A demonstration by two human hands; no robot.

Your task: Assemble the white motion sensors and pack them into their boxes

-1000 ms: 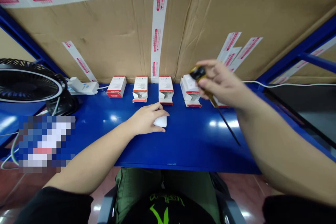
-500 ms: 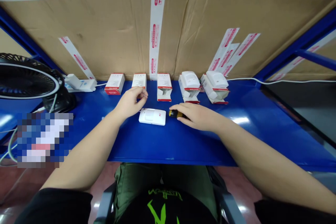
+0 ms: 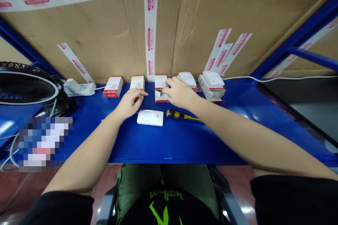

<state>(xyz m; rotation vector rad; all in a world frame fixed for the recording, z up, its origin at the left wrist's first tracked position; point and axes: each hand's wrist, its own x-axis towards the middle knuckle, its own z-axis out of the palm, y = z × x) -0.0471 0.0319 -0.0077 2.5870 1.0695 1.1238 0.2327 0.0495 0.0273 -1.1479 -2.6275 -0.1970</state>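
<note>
My right hand [image 3: 179,92] is over the right edge of the middle small red-and-white box [image 3: 161,81], whose front flap is open. Its fingers are apart, and I cannot tell whether they touch the box. In front of the second box [image 3: 137,82] from the left, my left hand [image 3: 130,103] hovers with loosely bent fingers and nothing in them. A white motion detector [image 3: 150,117] lies on the blue table between my forearms. To its right is a screwdriver [image 3: 182,115] with a black and yellow handle, its tip hidden by my right forearm.
White detectors [image 3: 212,78] rest on the two open boxes at the right. Another box [image 3: 113,86] stands at the far left of the row. A black fan [image 3: 56,91], a power strip [image 3: 83,88] and cables occupy the left side. Cardboard [image 3: 111,35] walls off the back.
My right hand has let go of the screwdriver, which stays on the table, and has moved up and left to the middle box. The left hand has barely moved; its fingers have straightened slightly.
</note>
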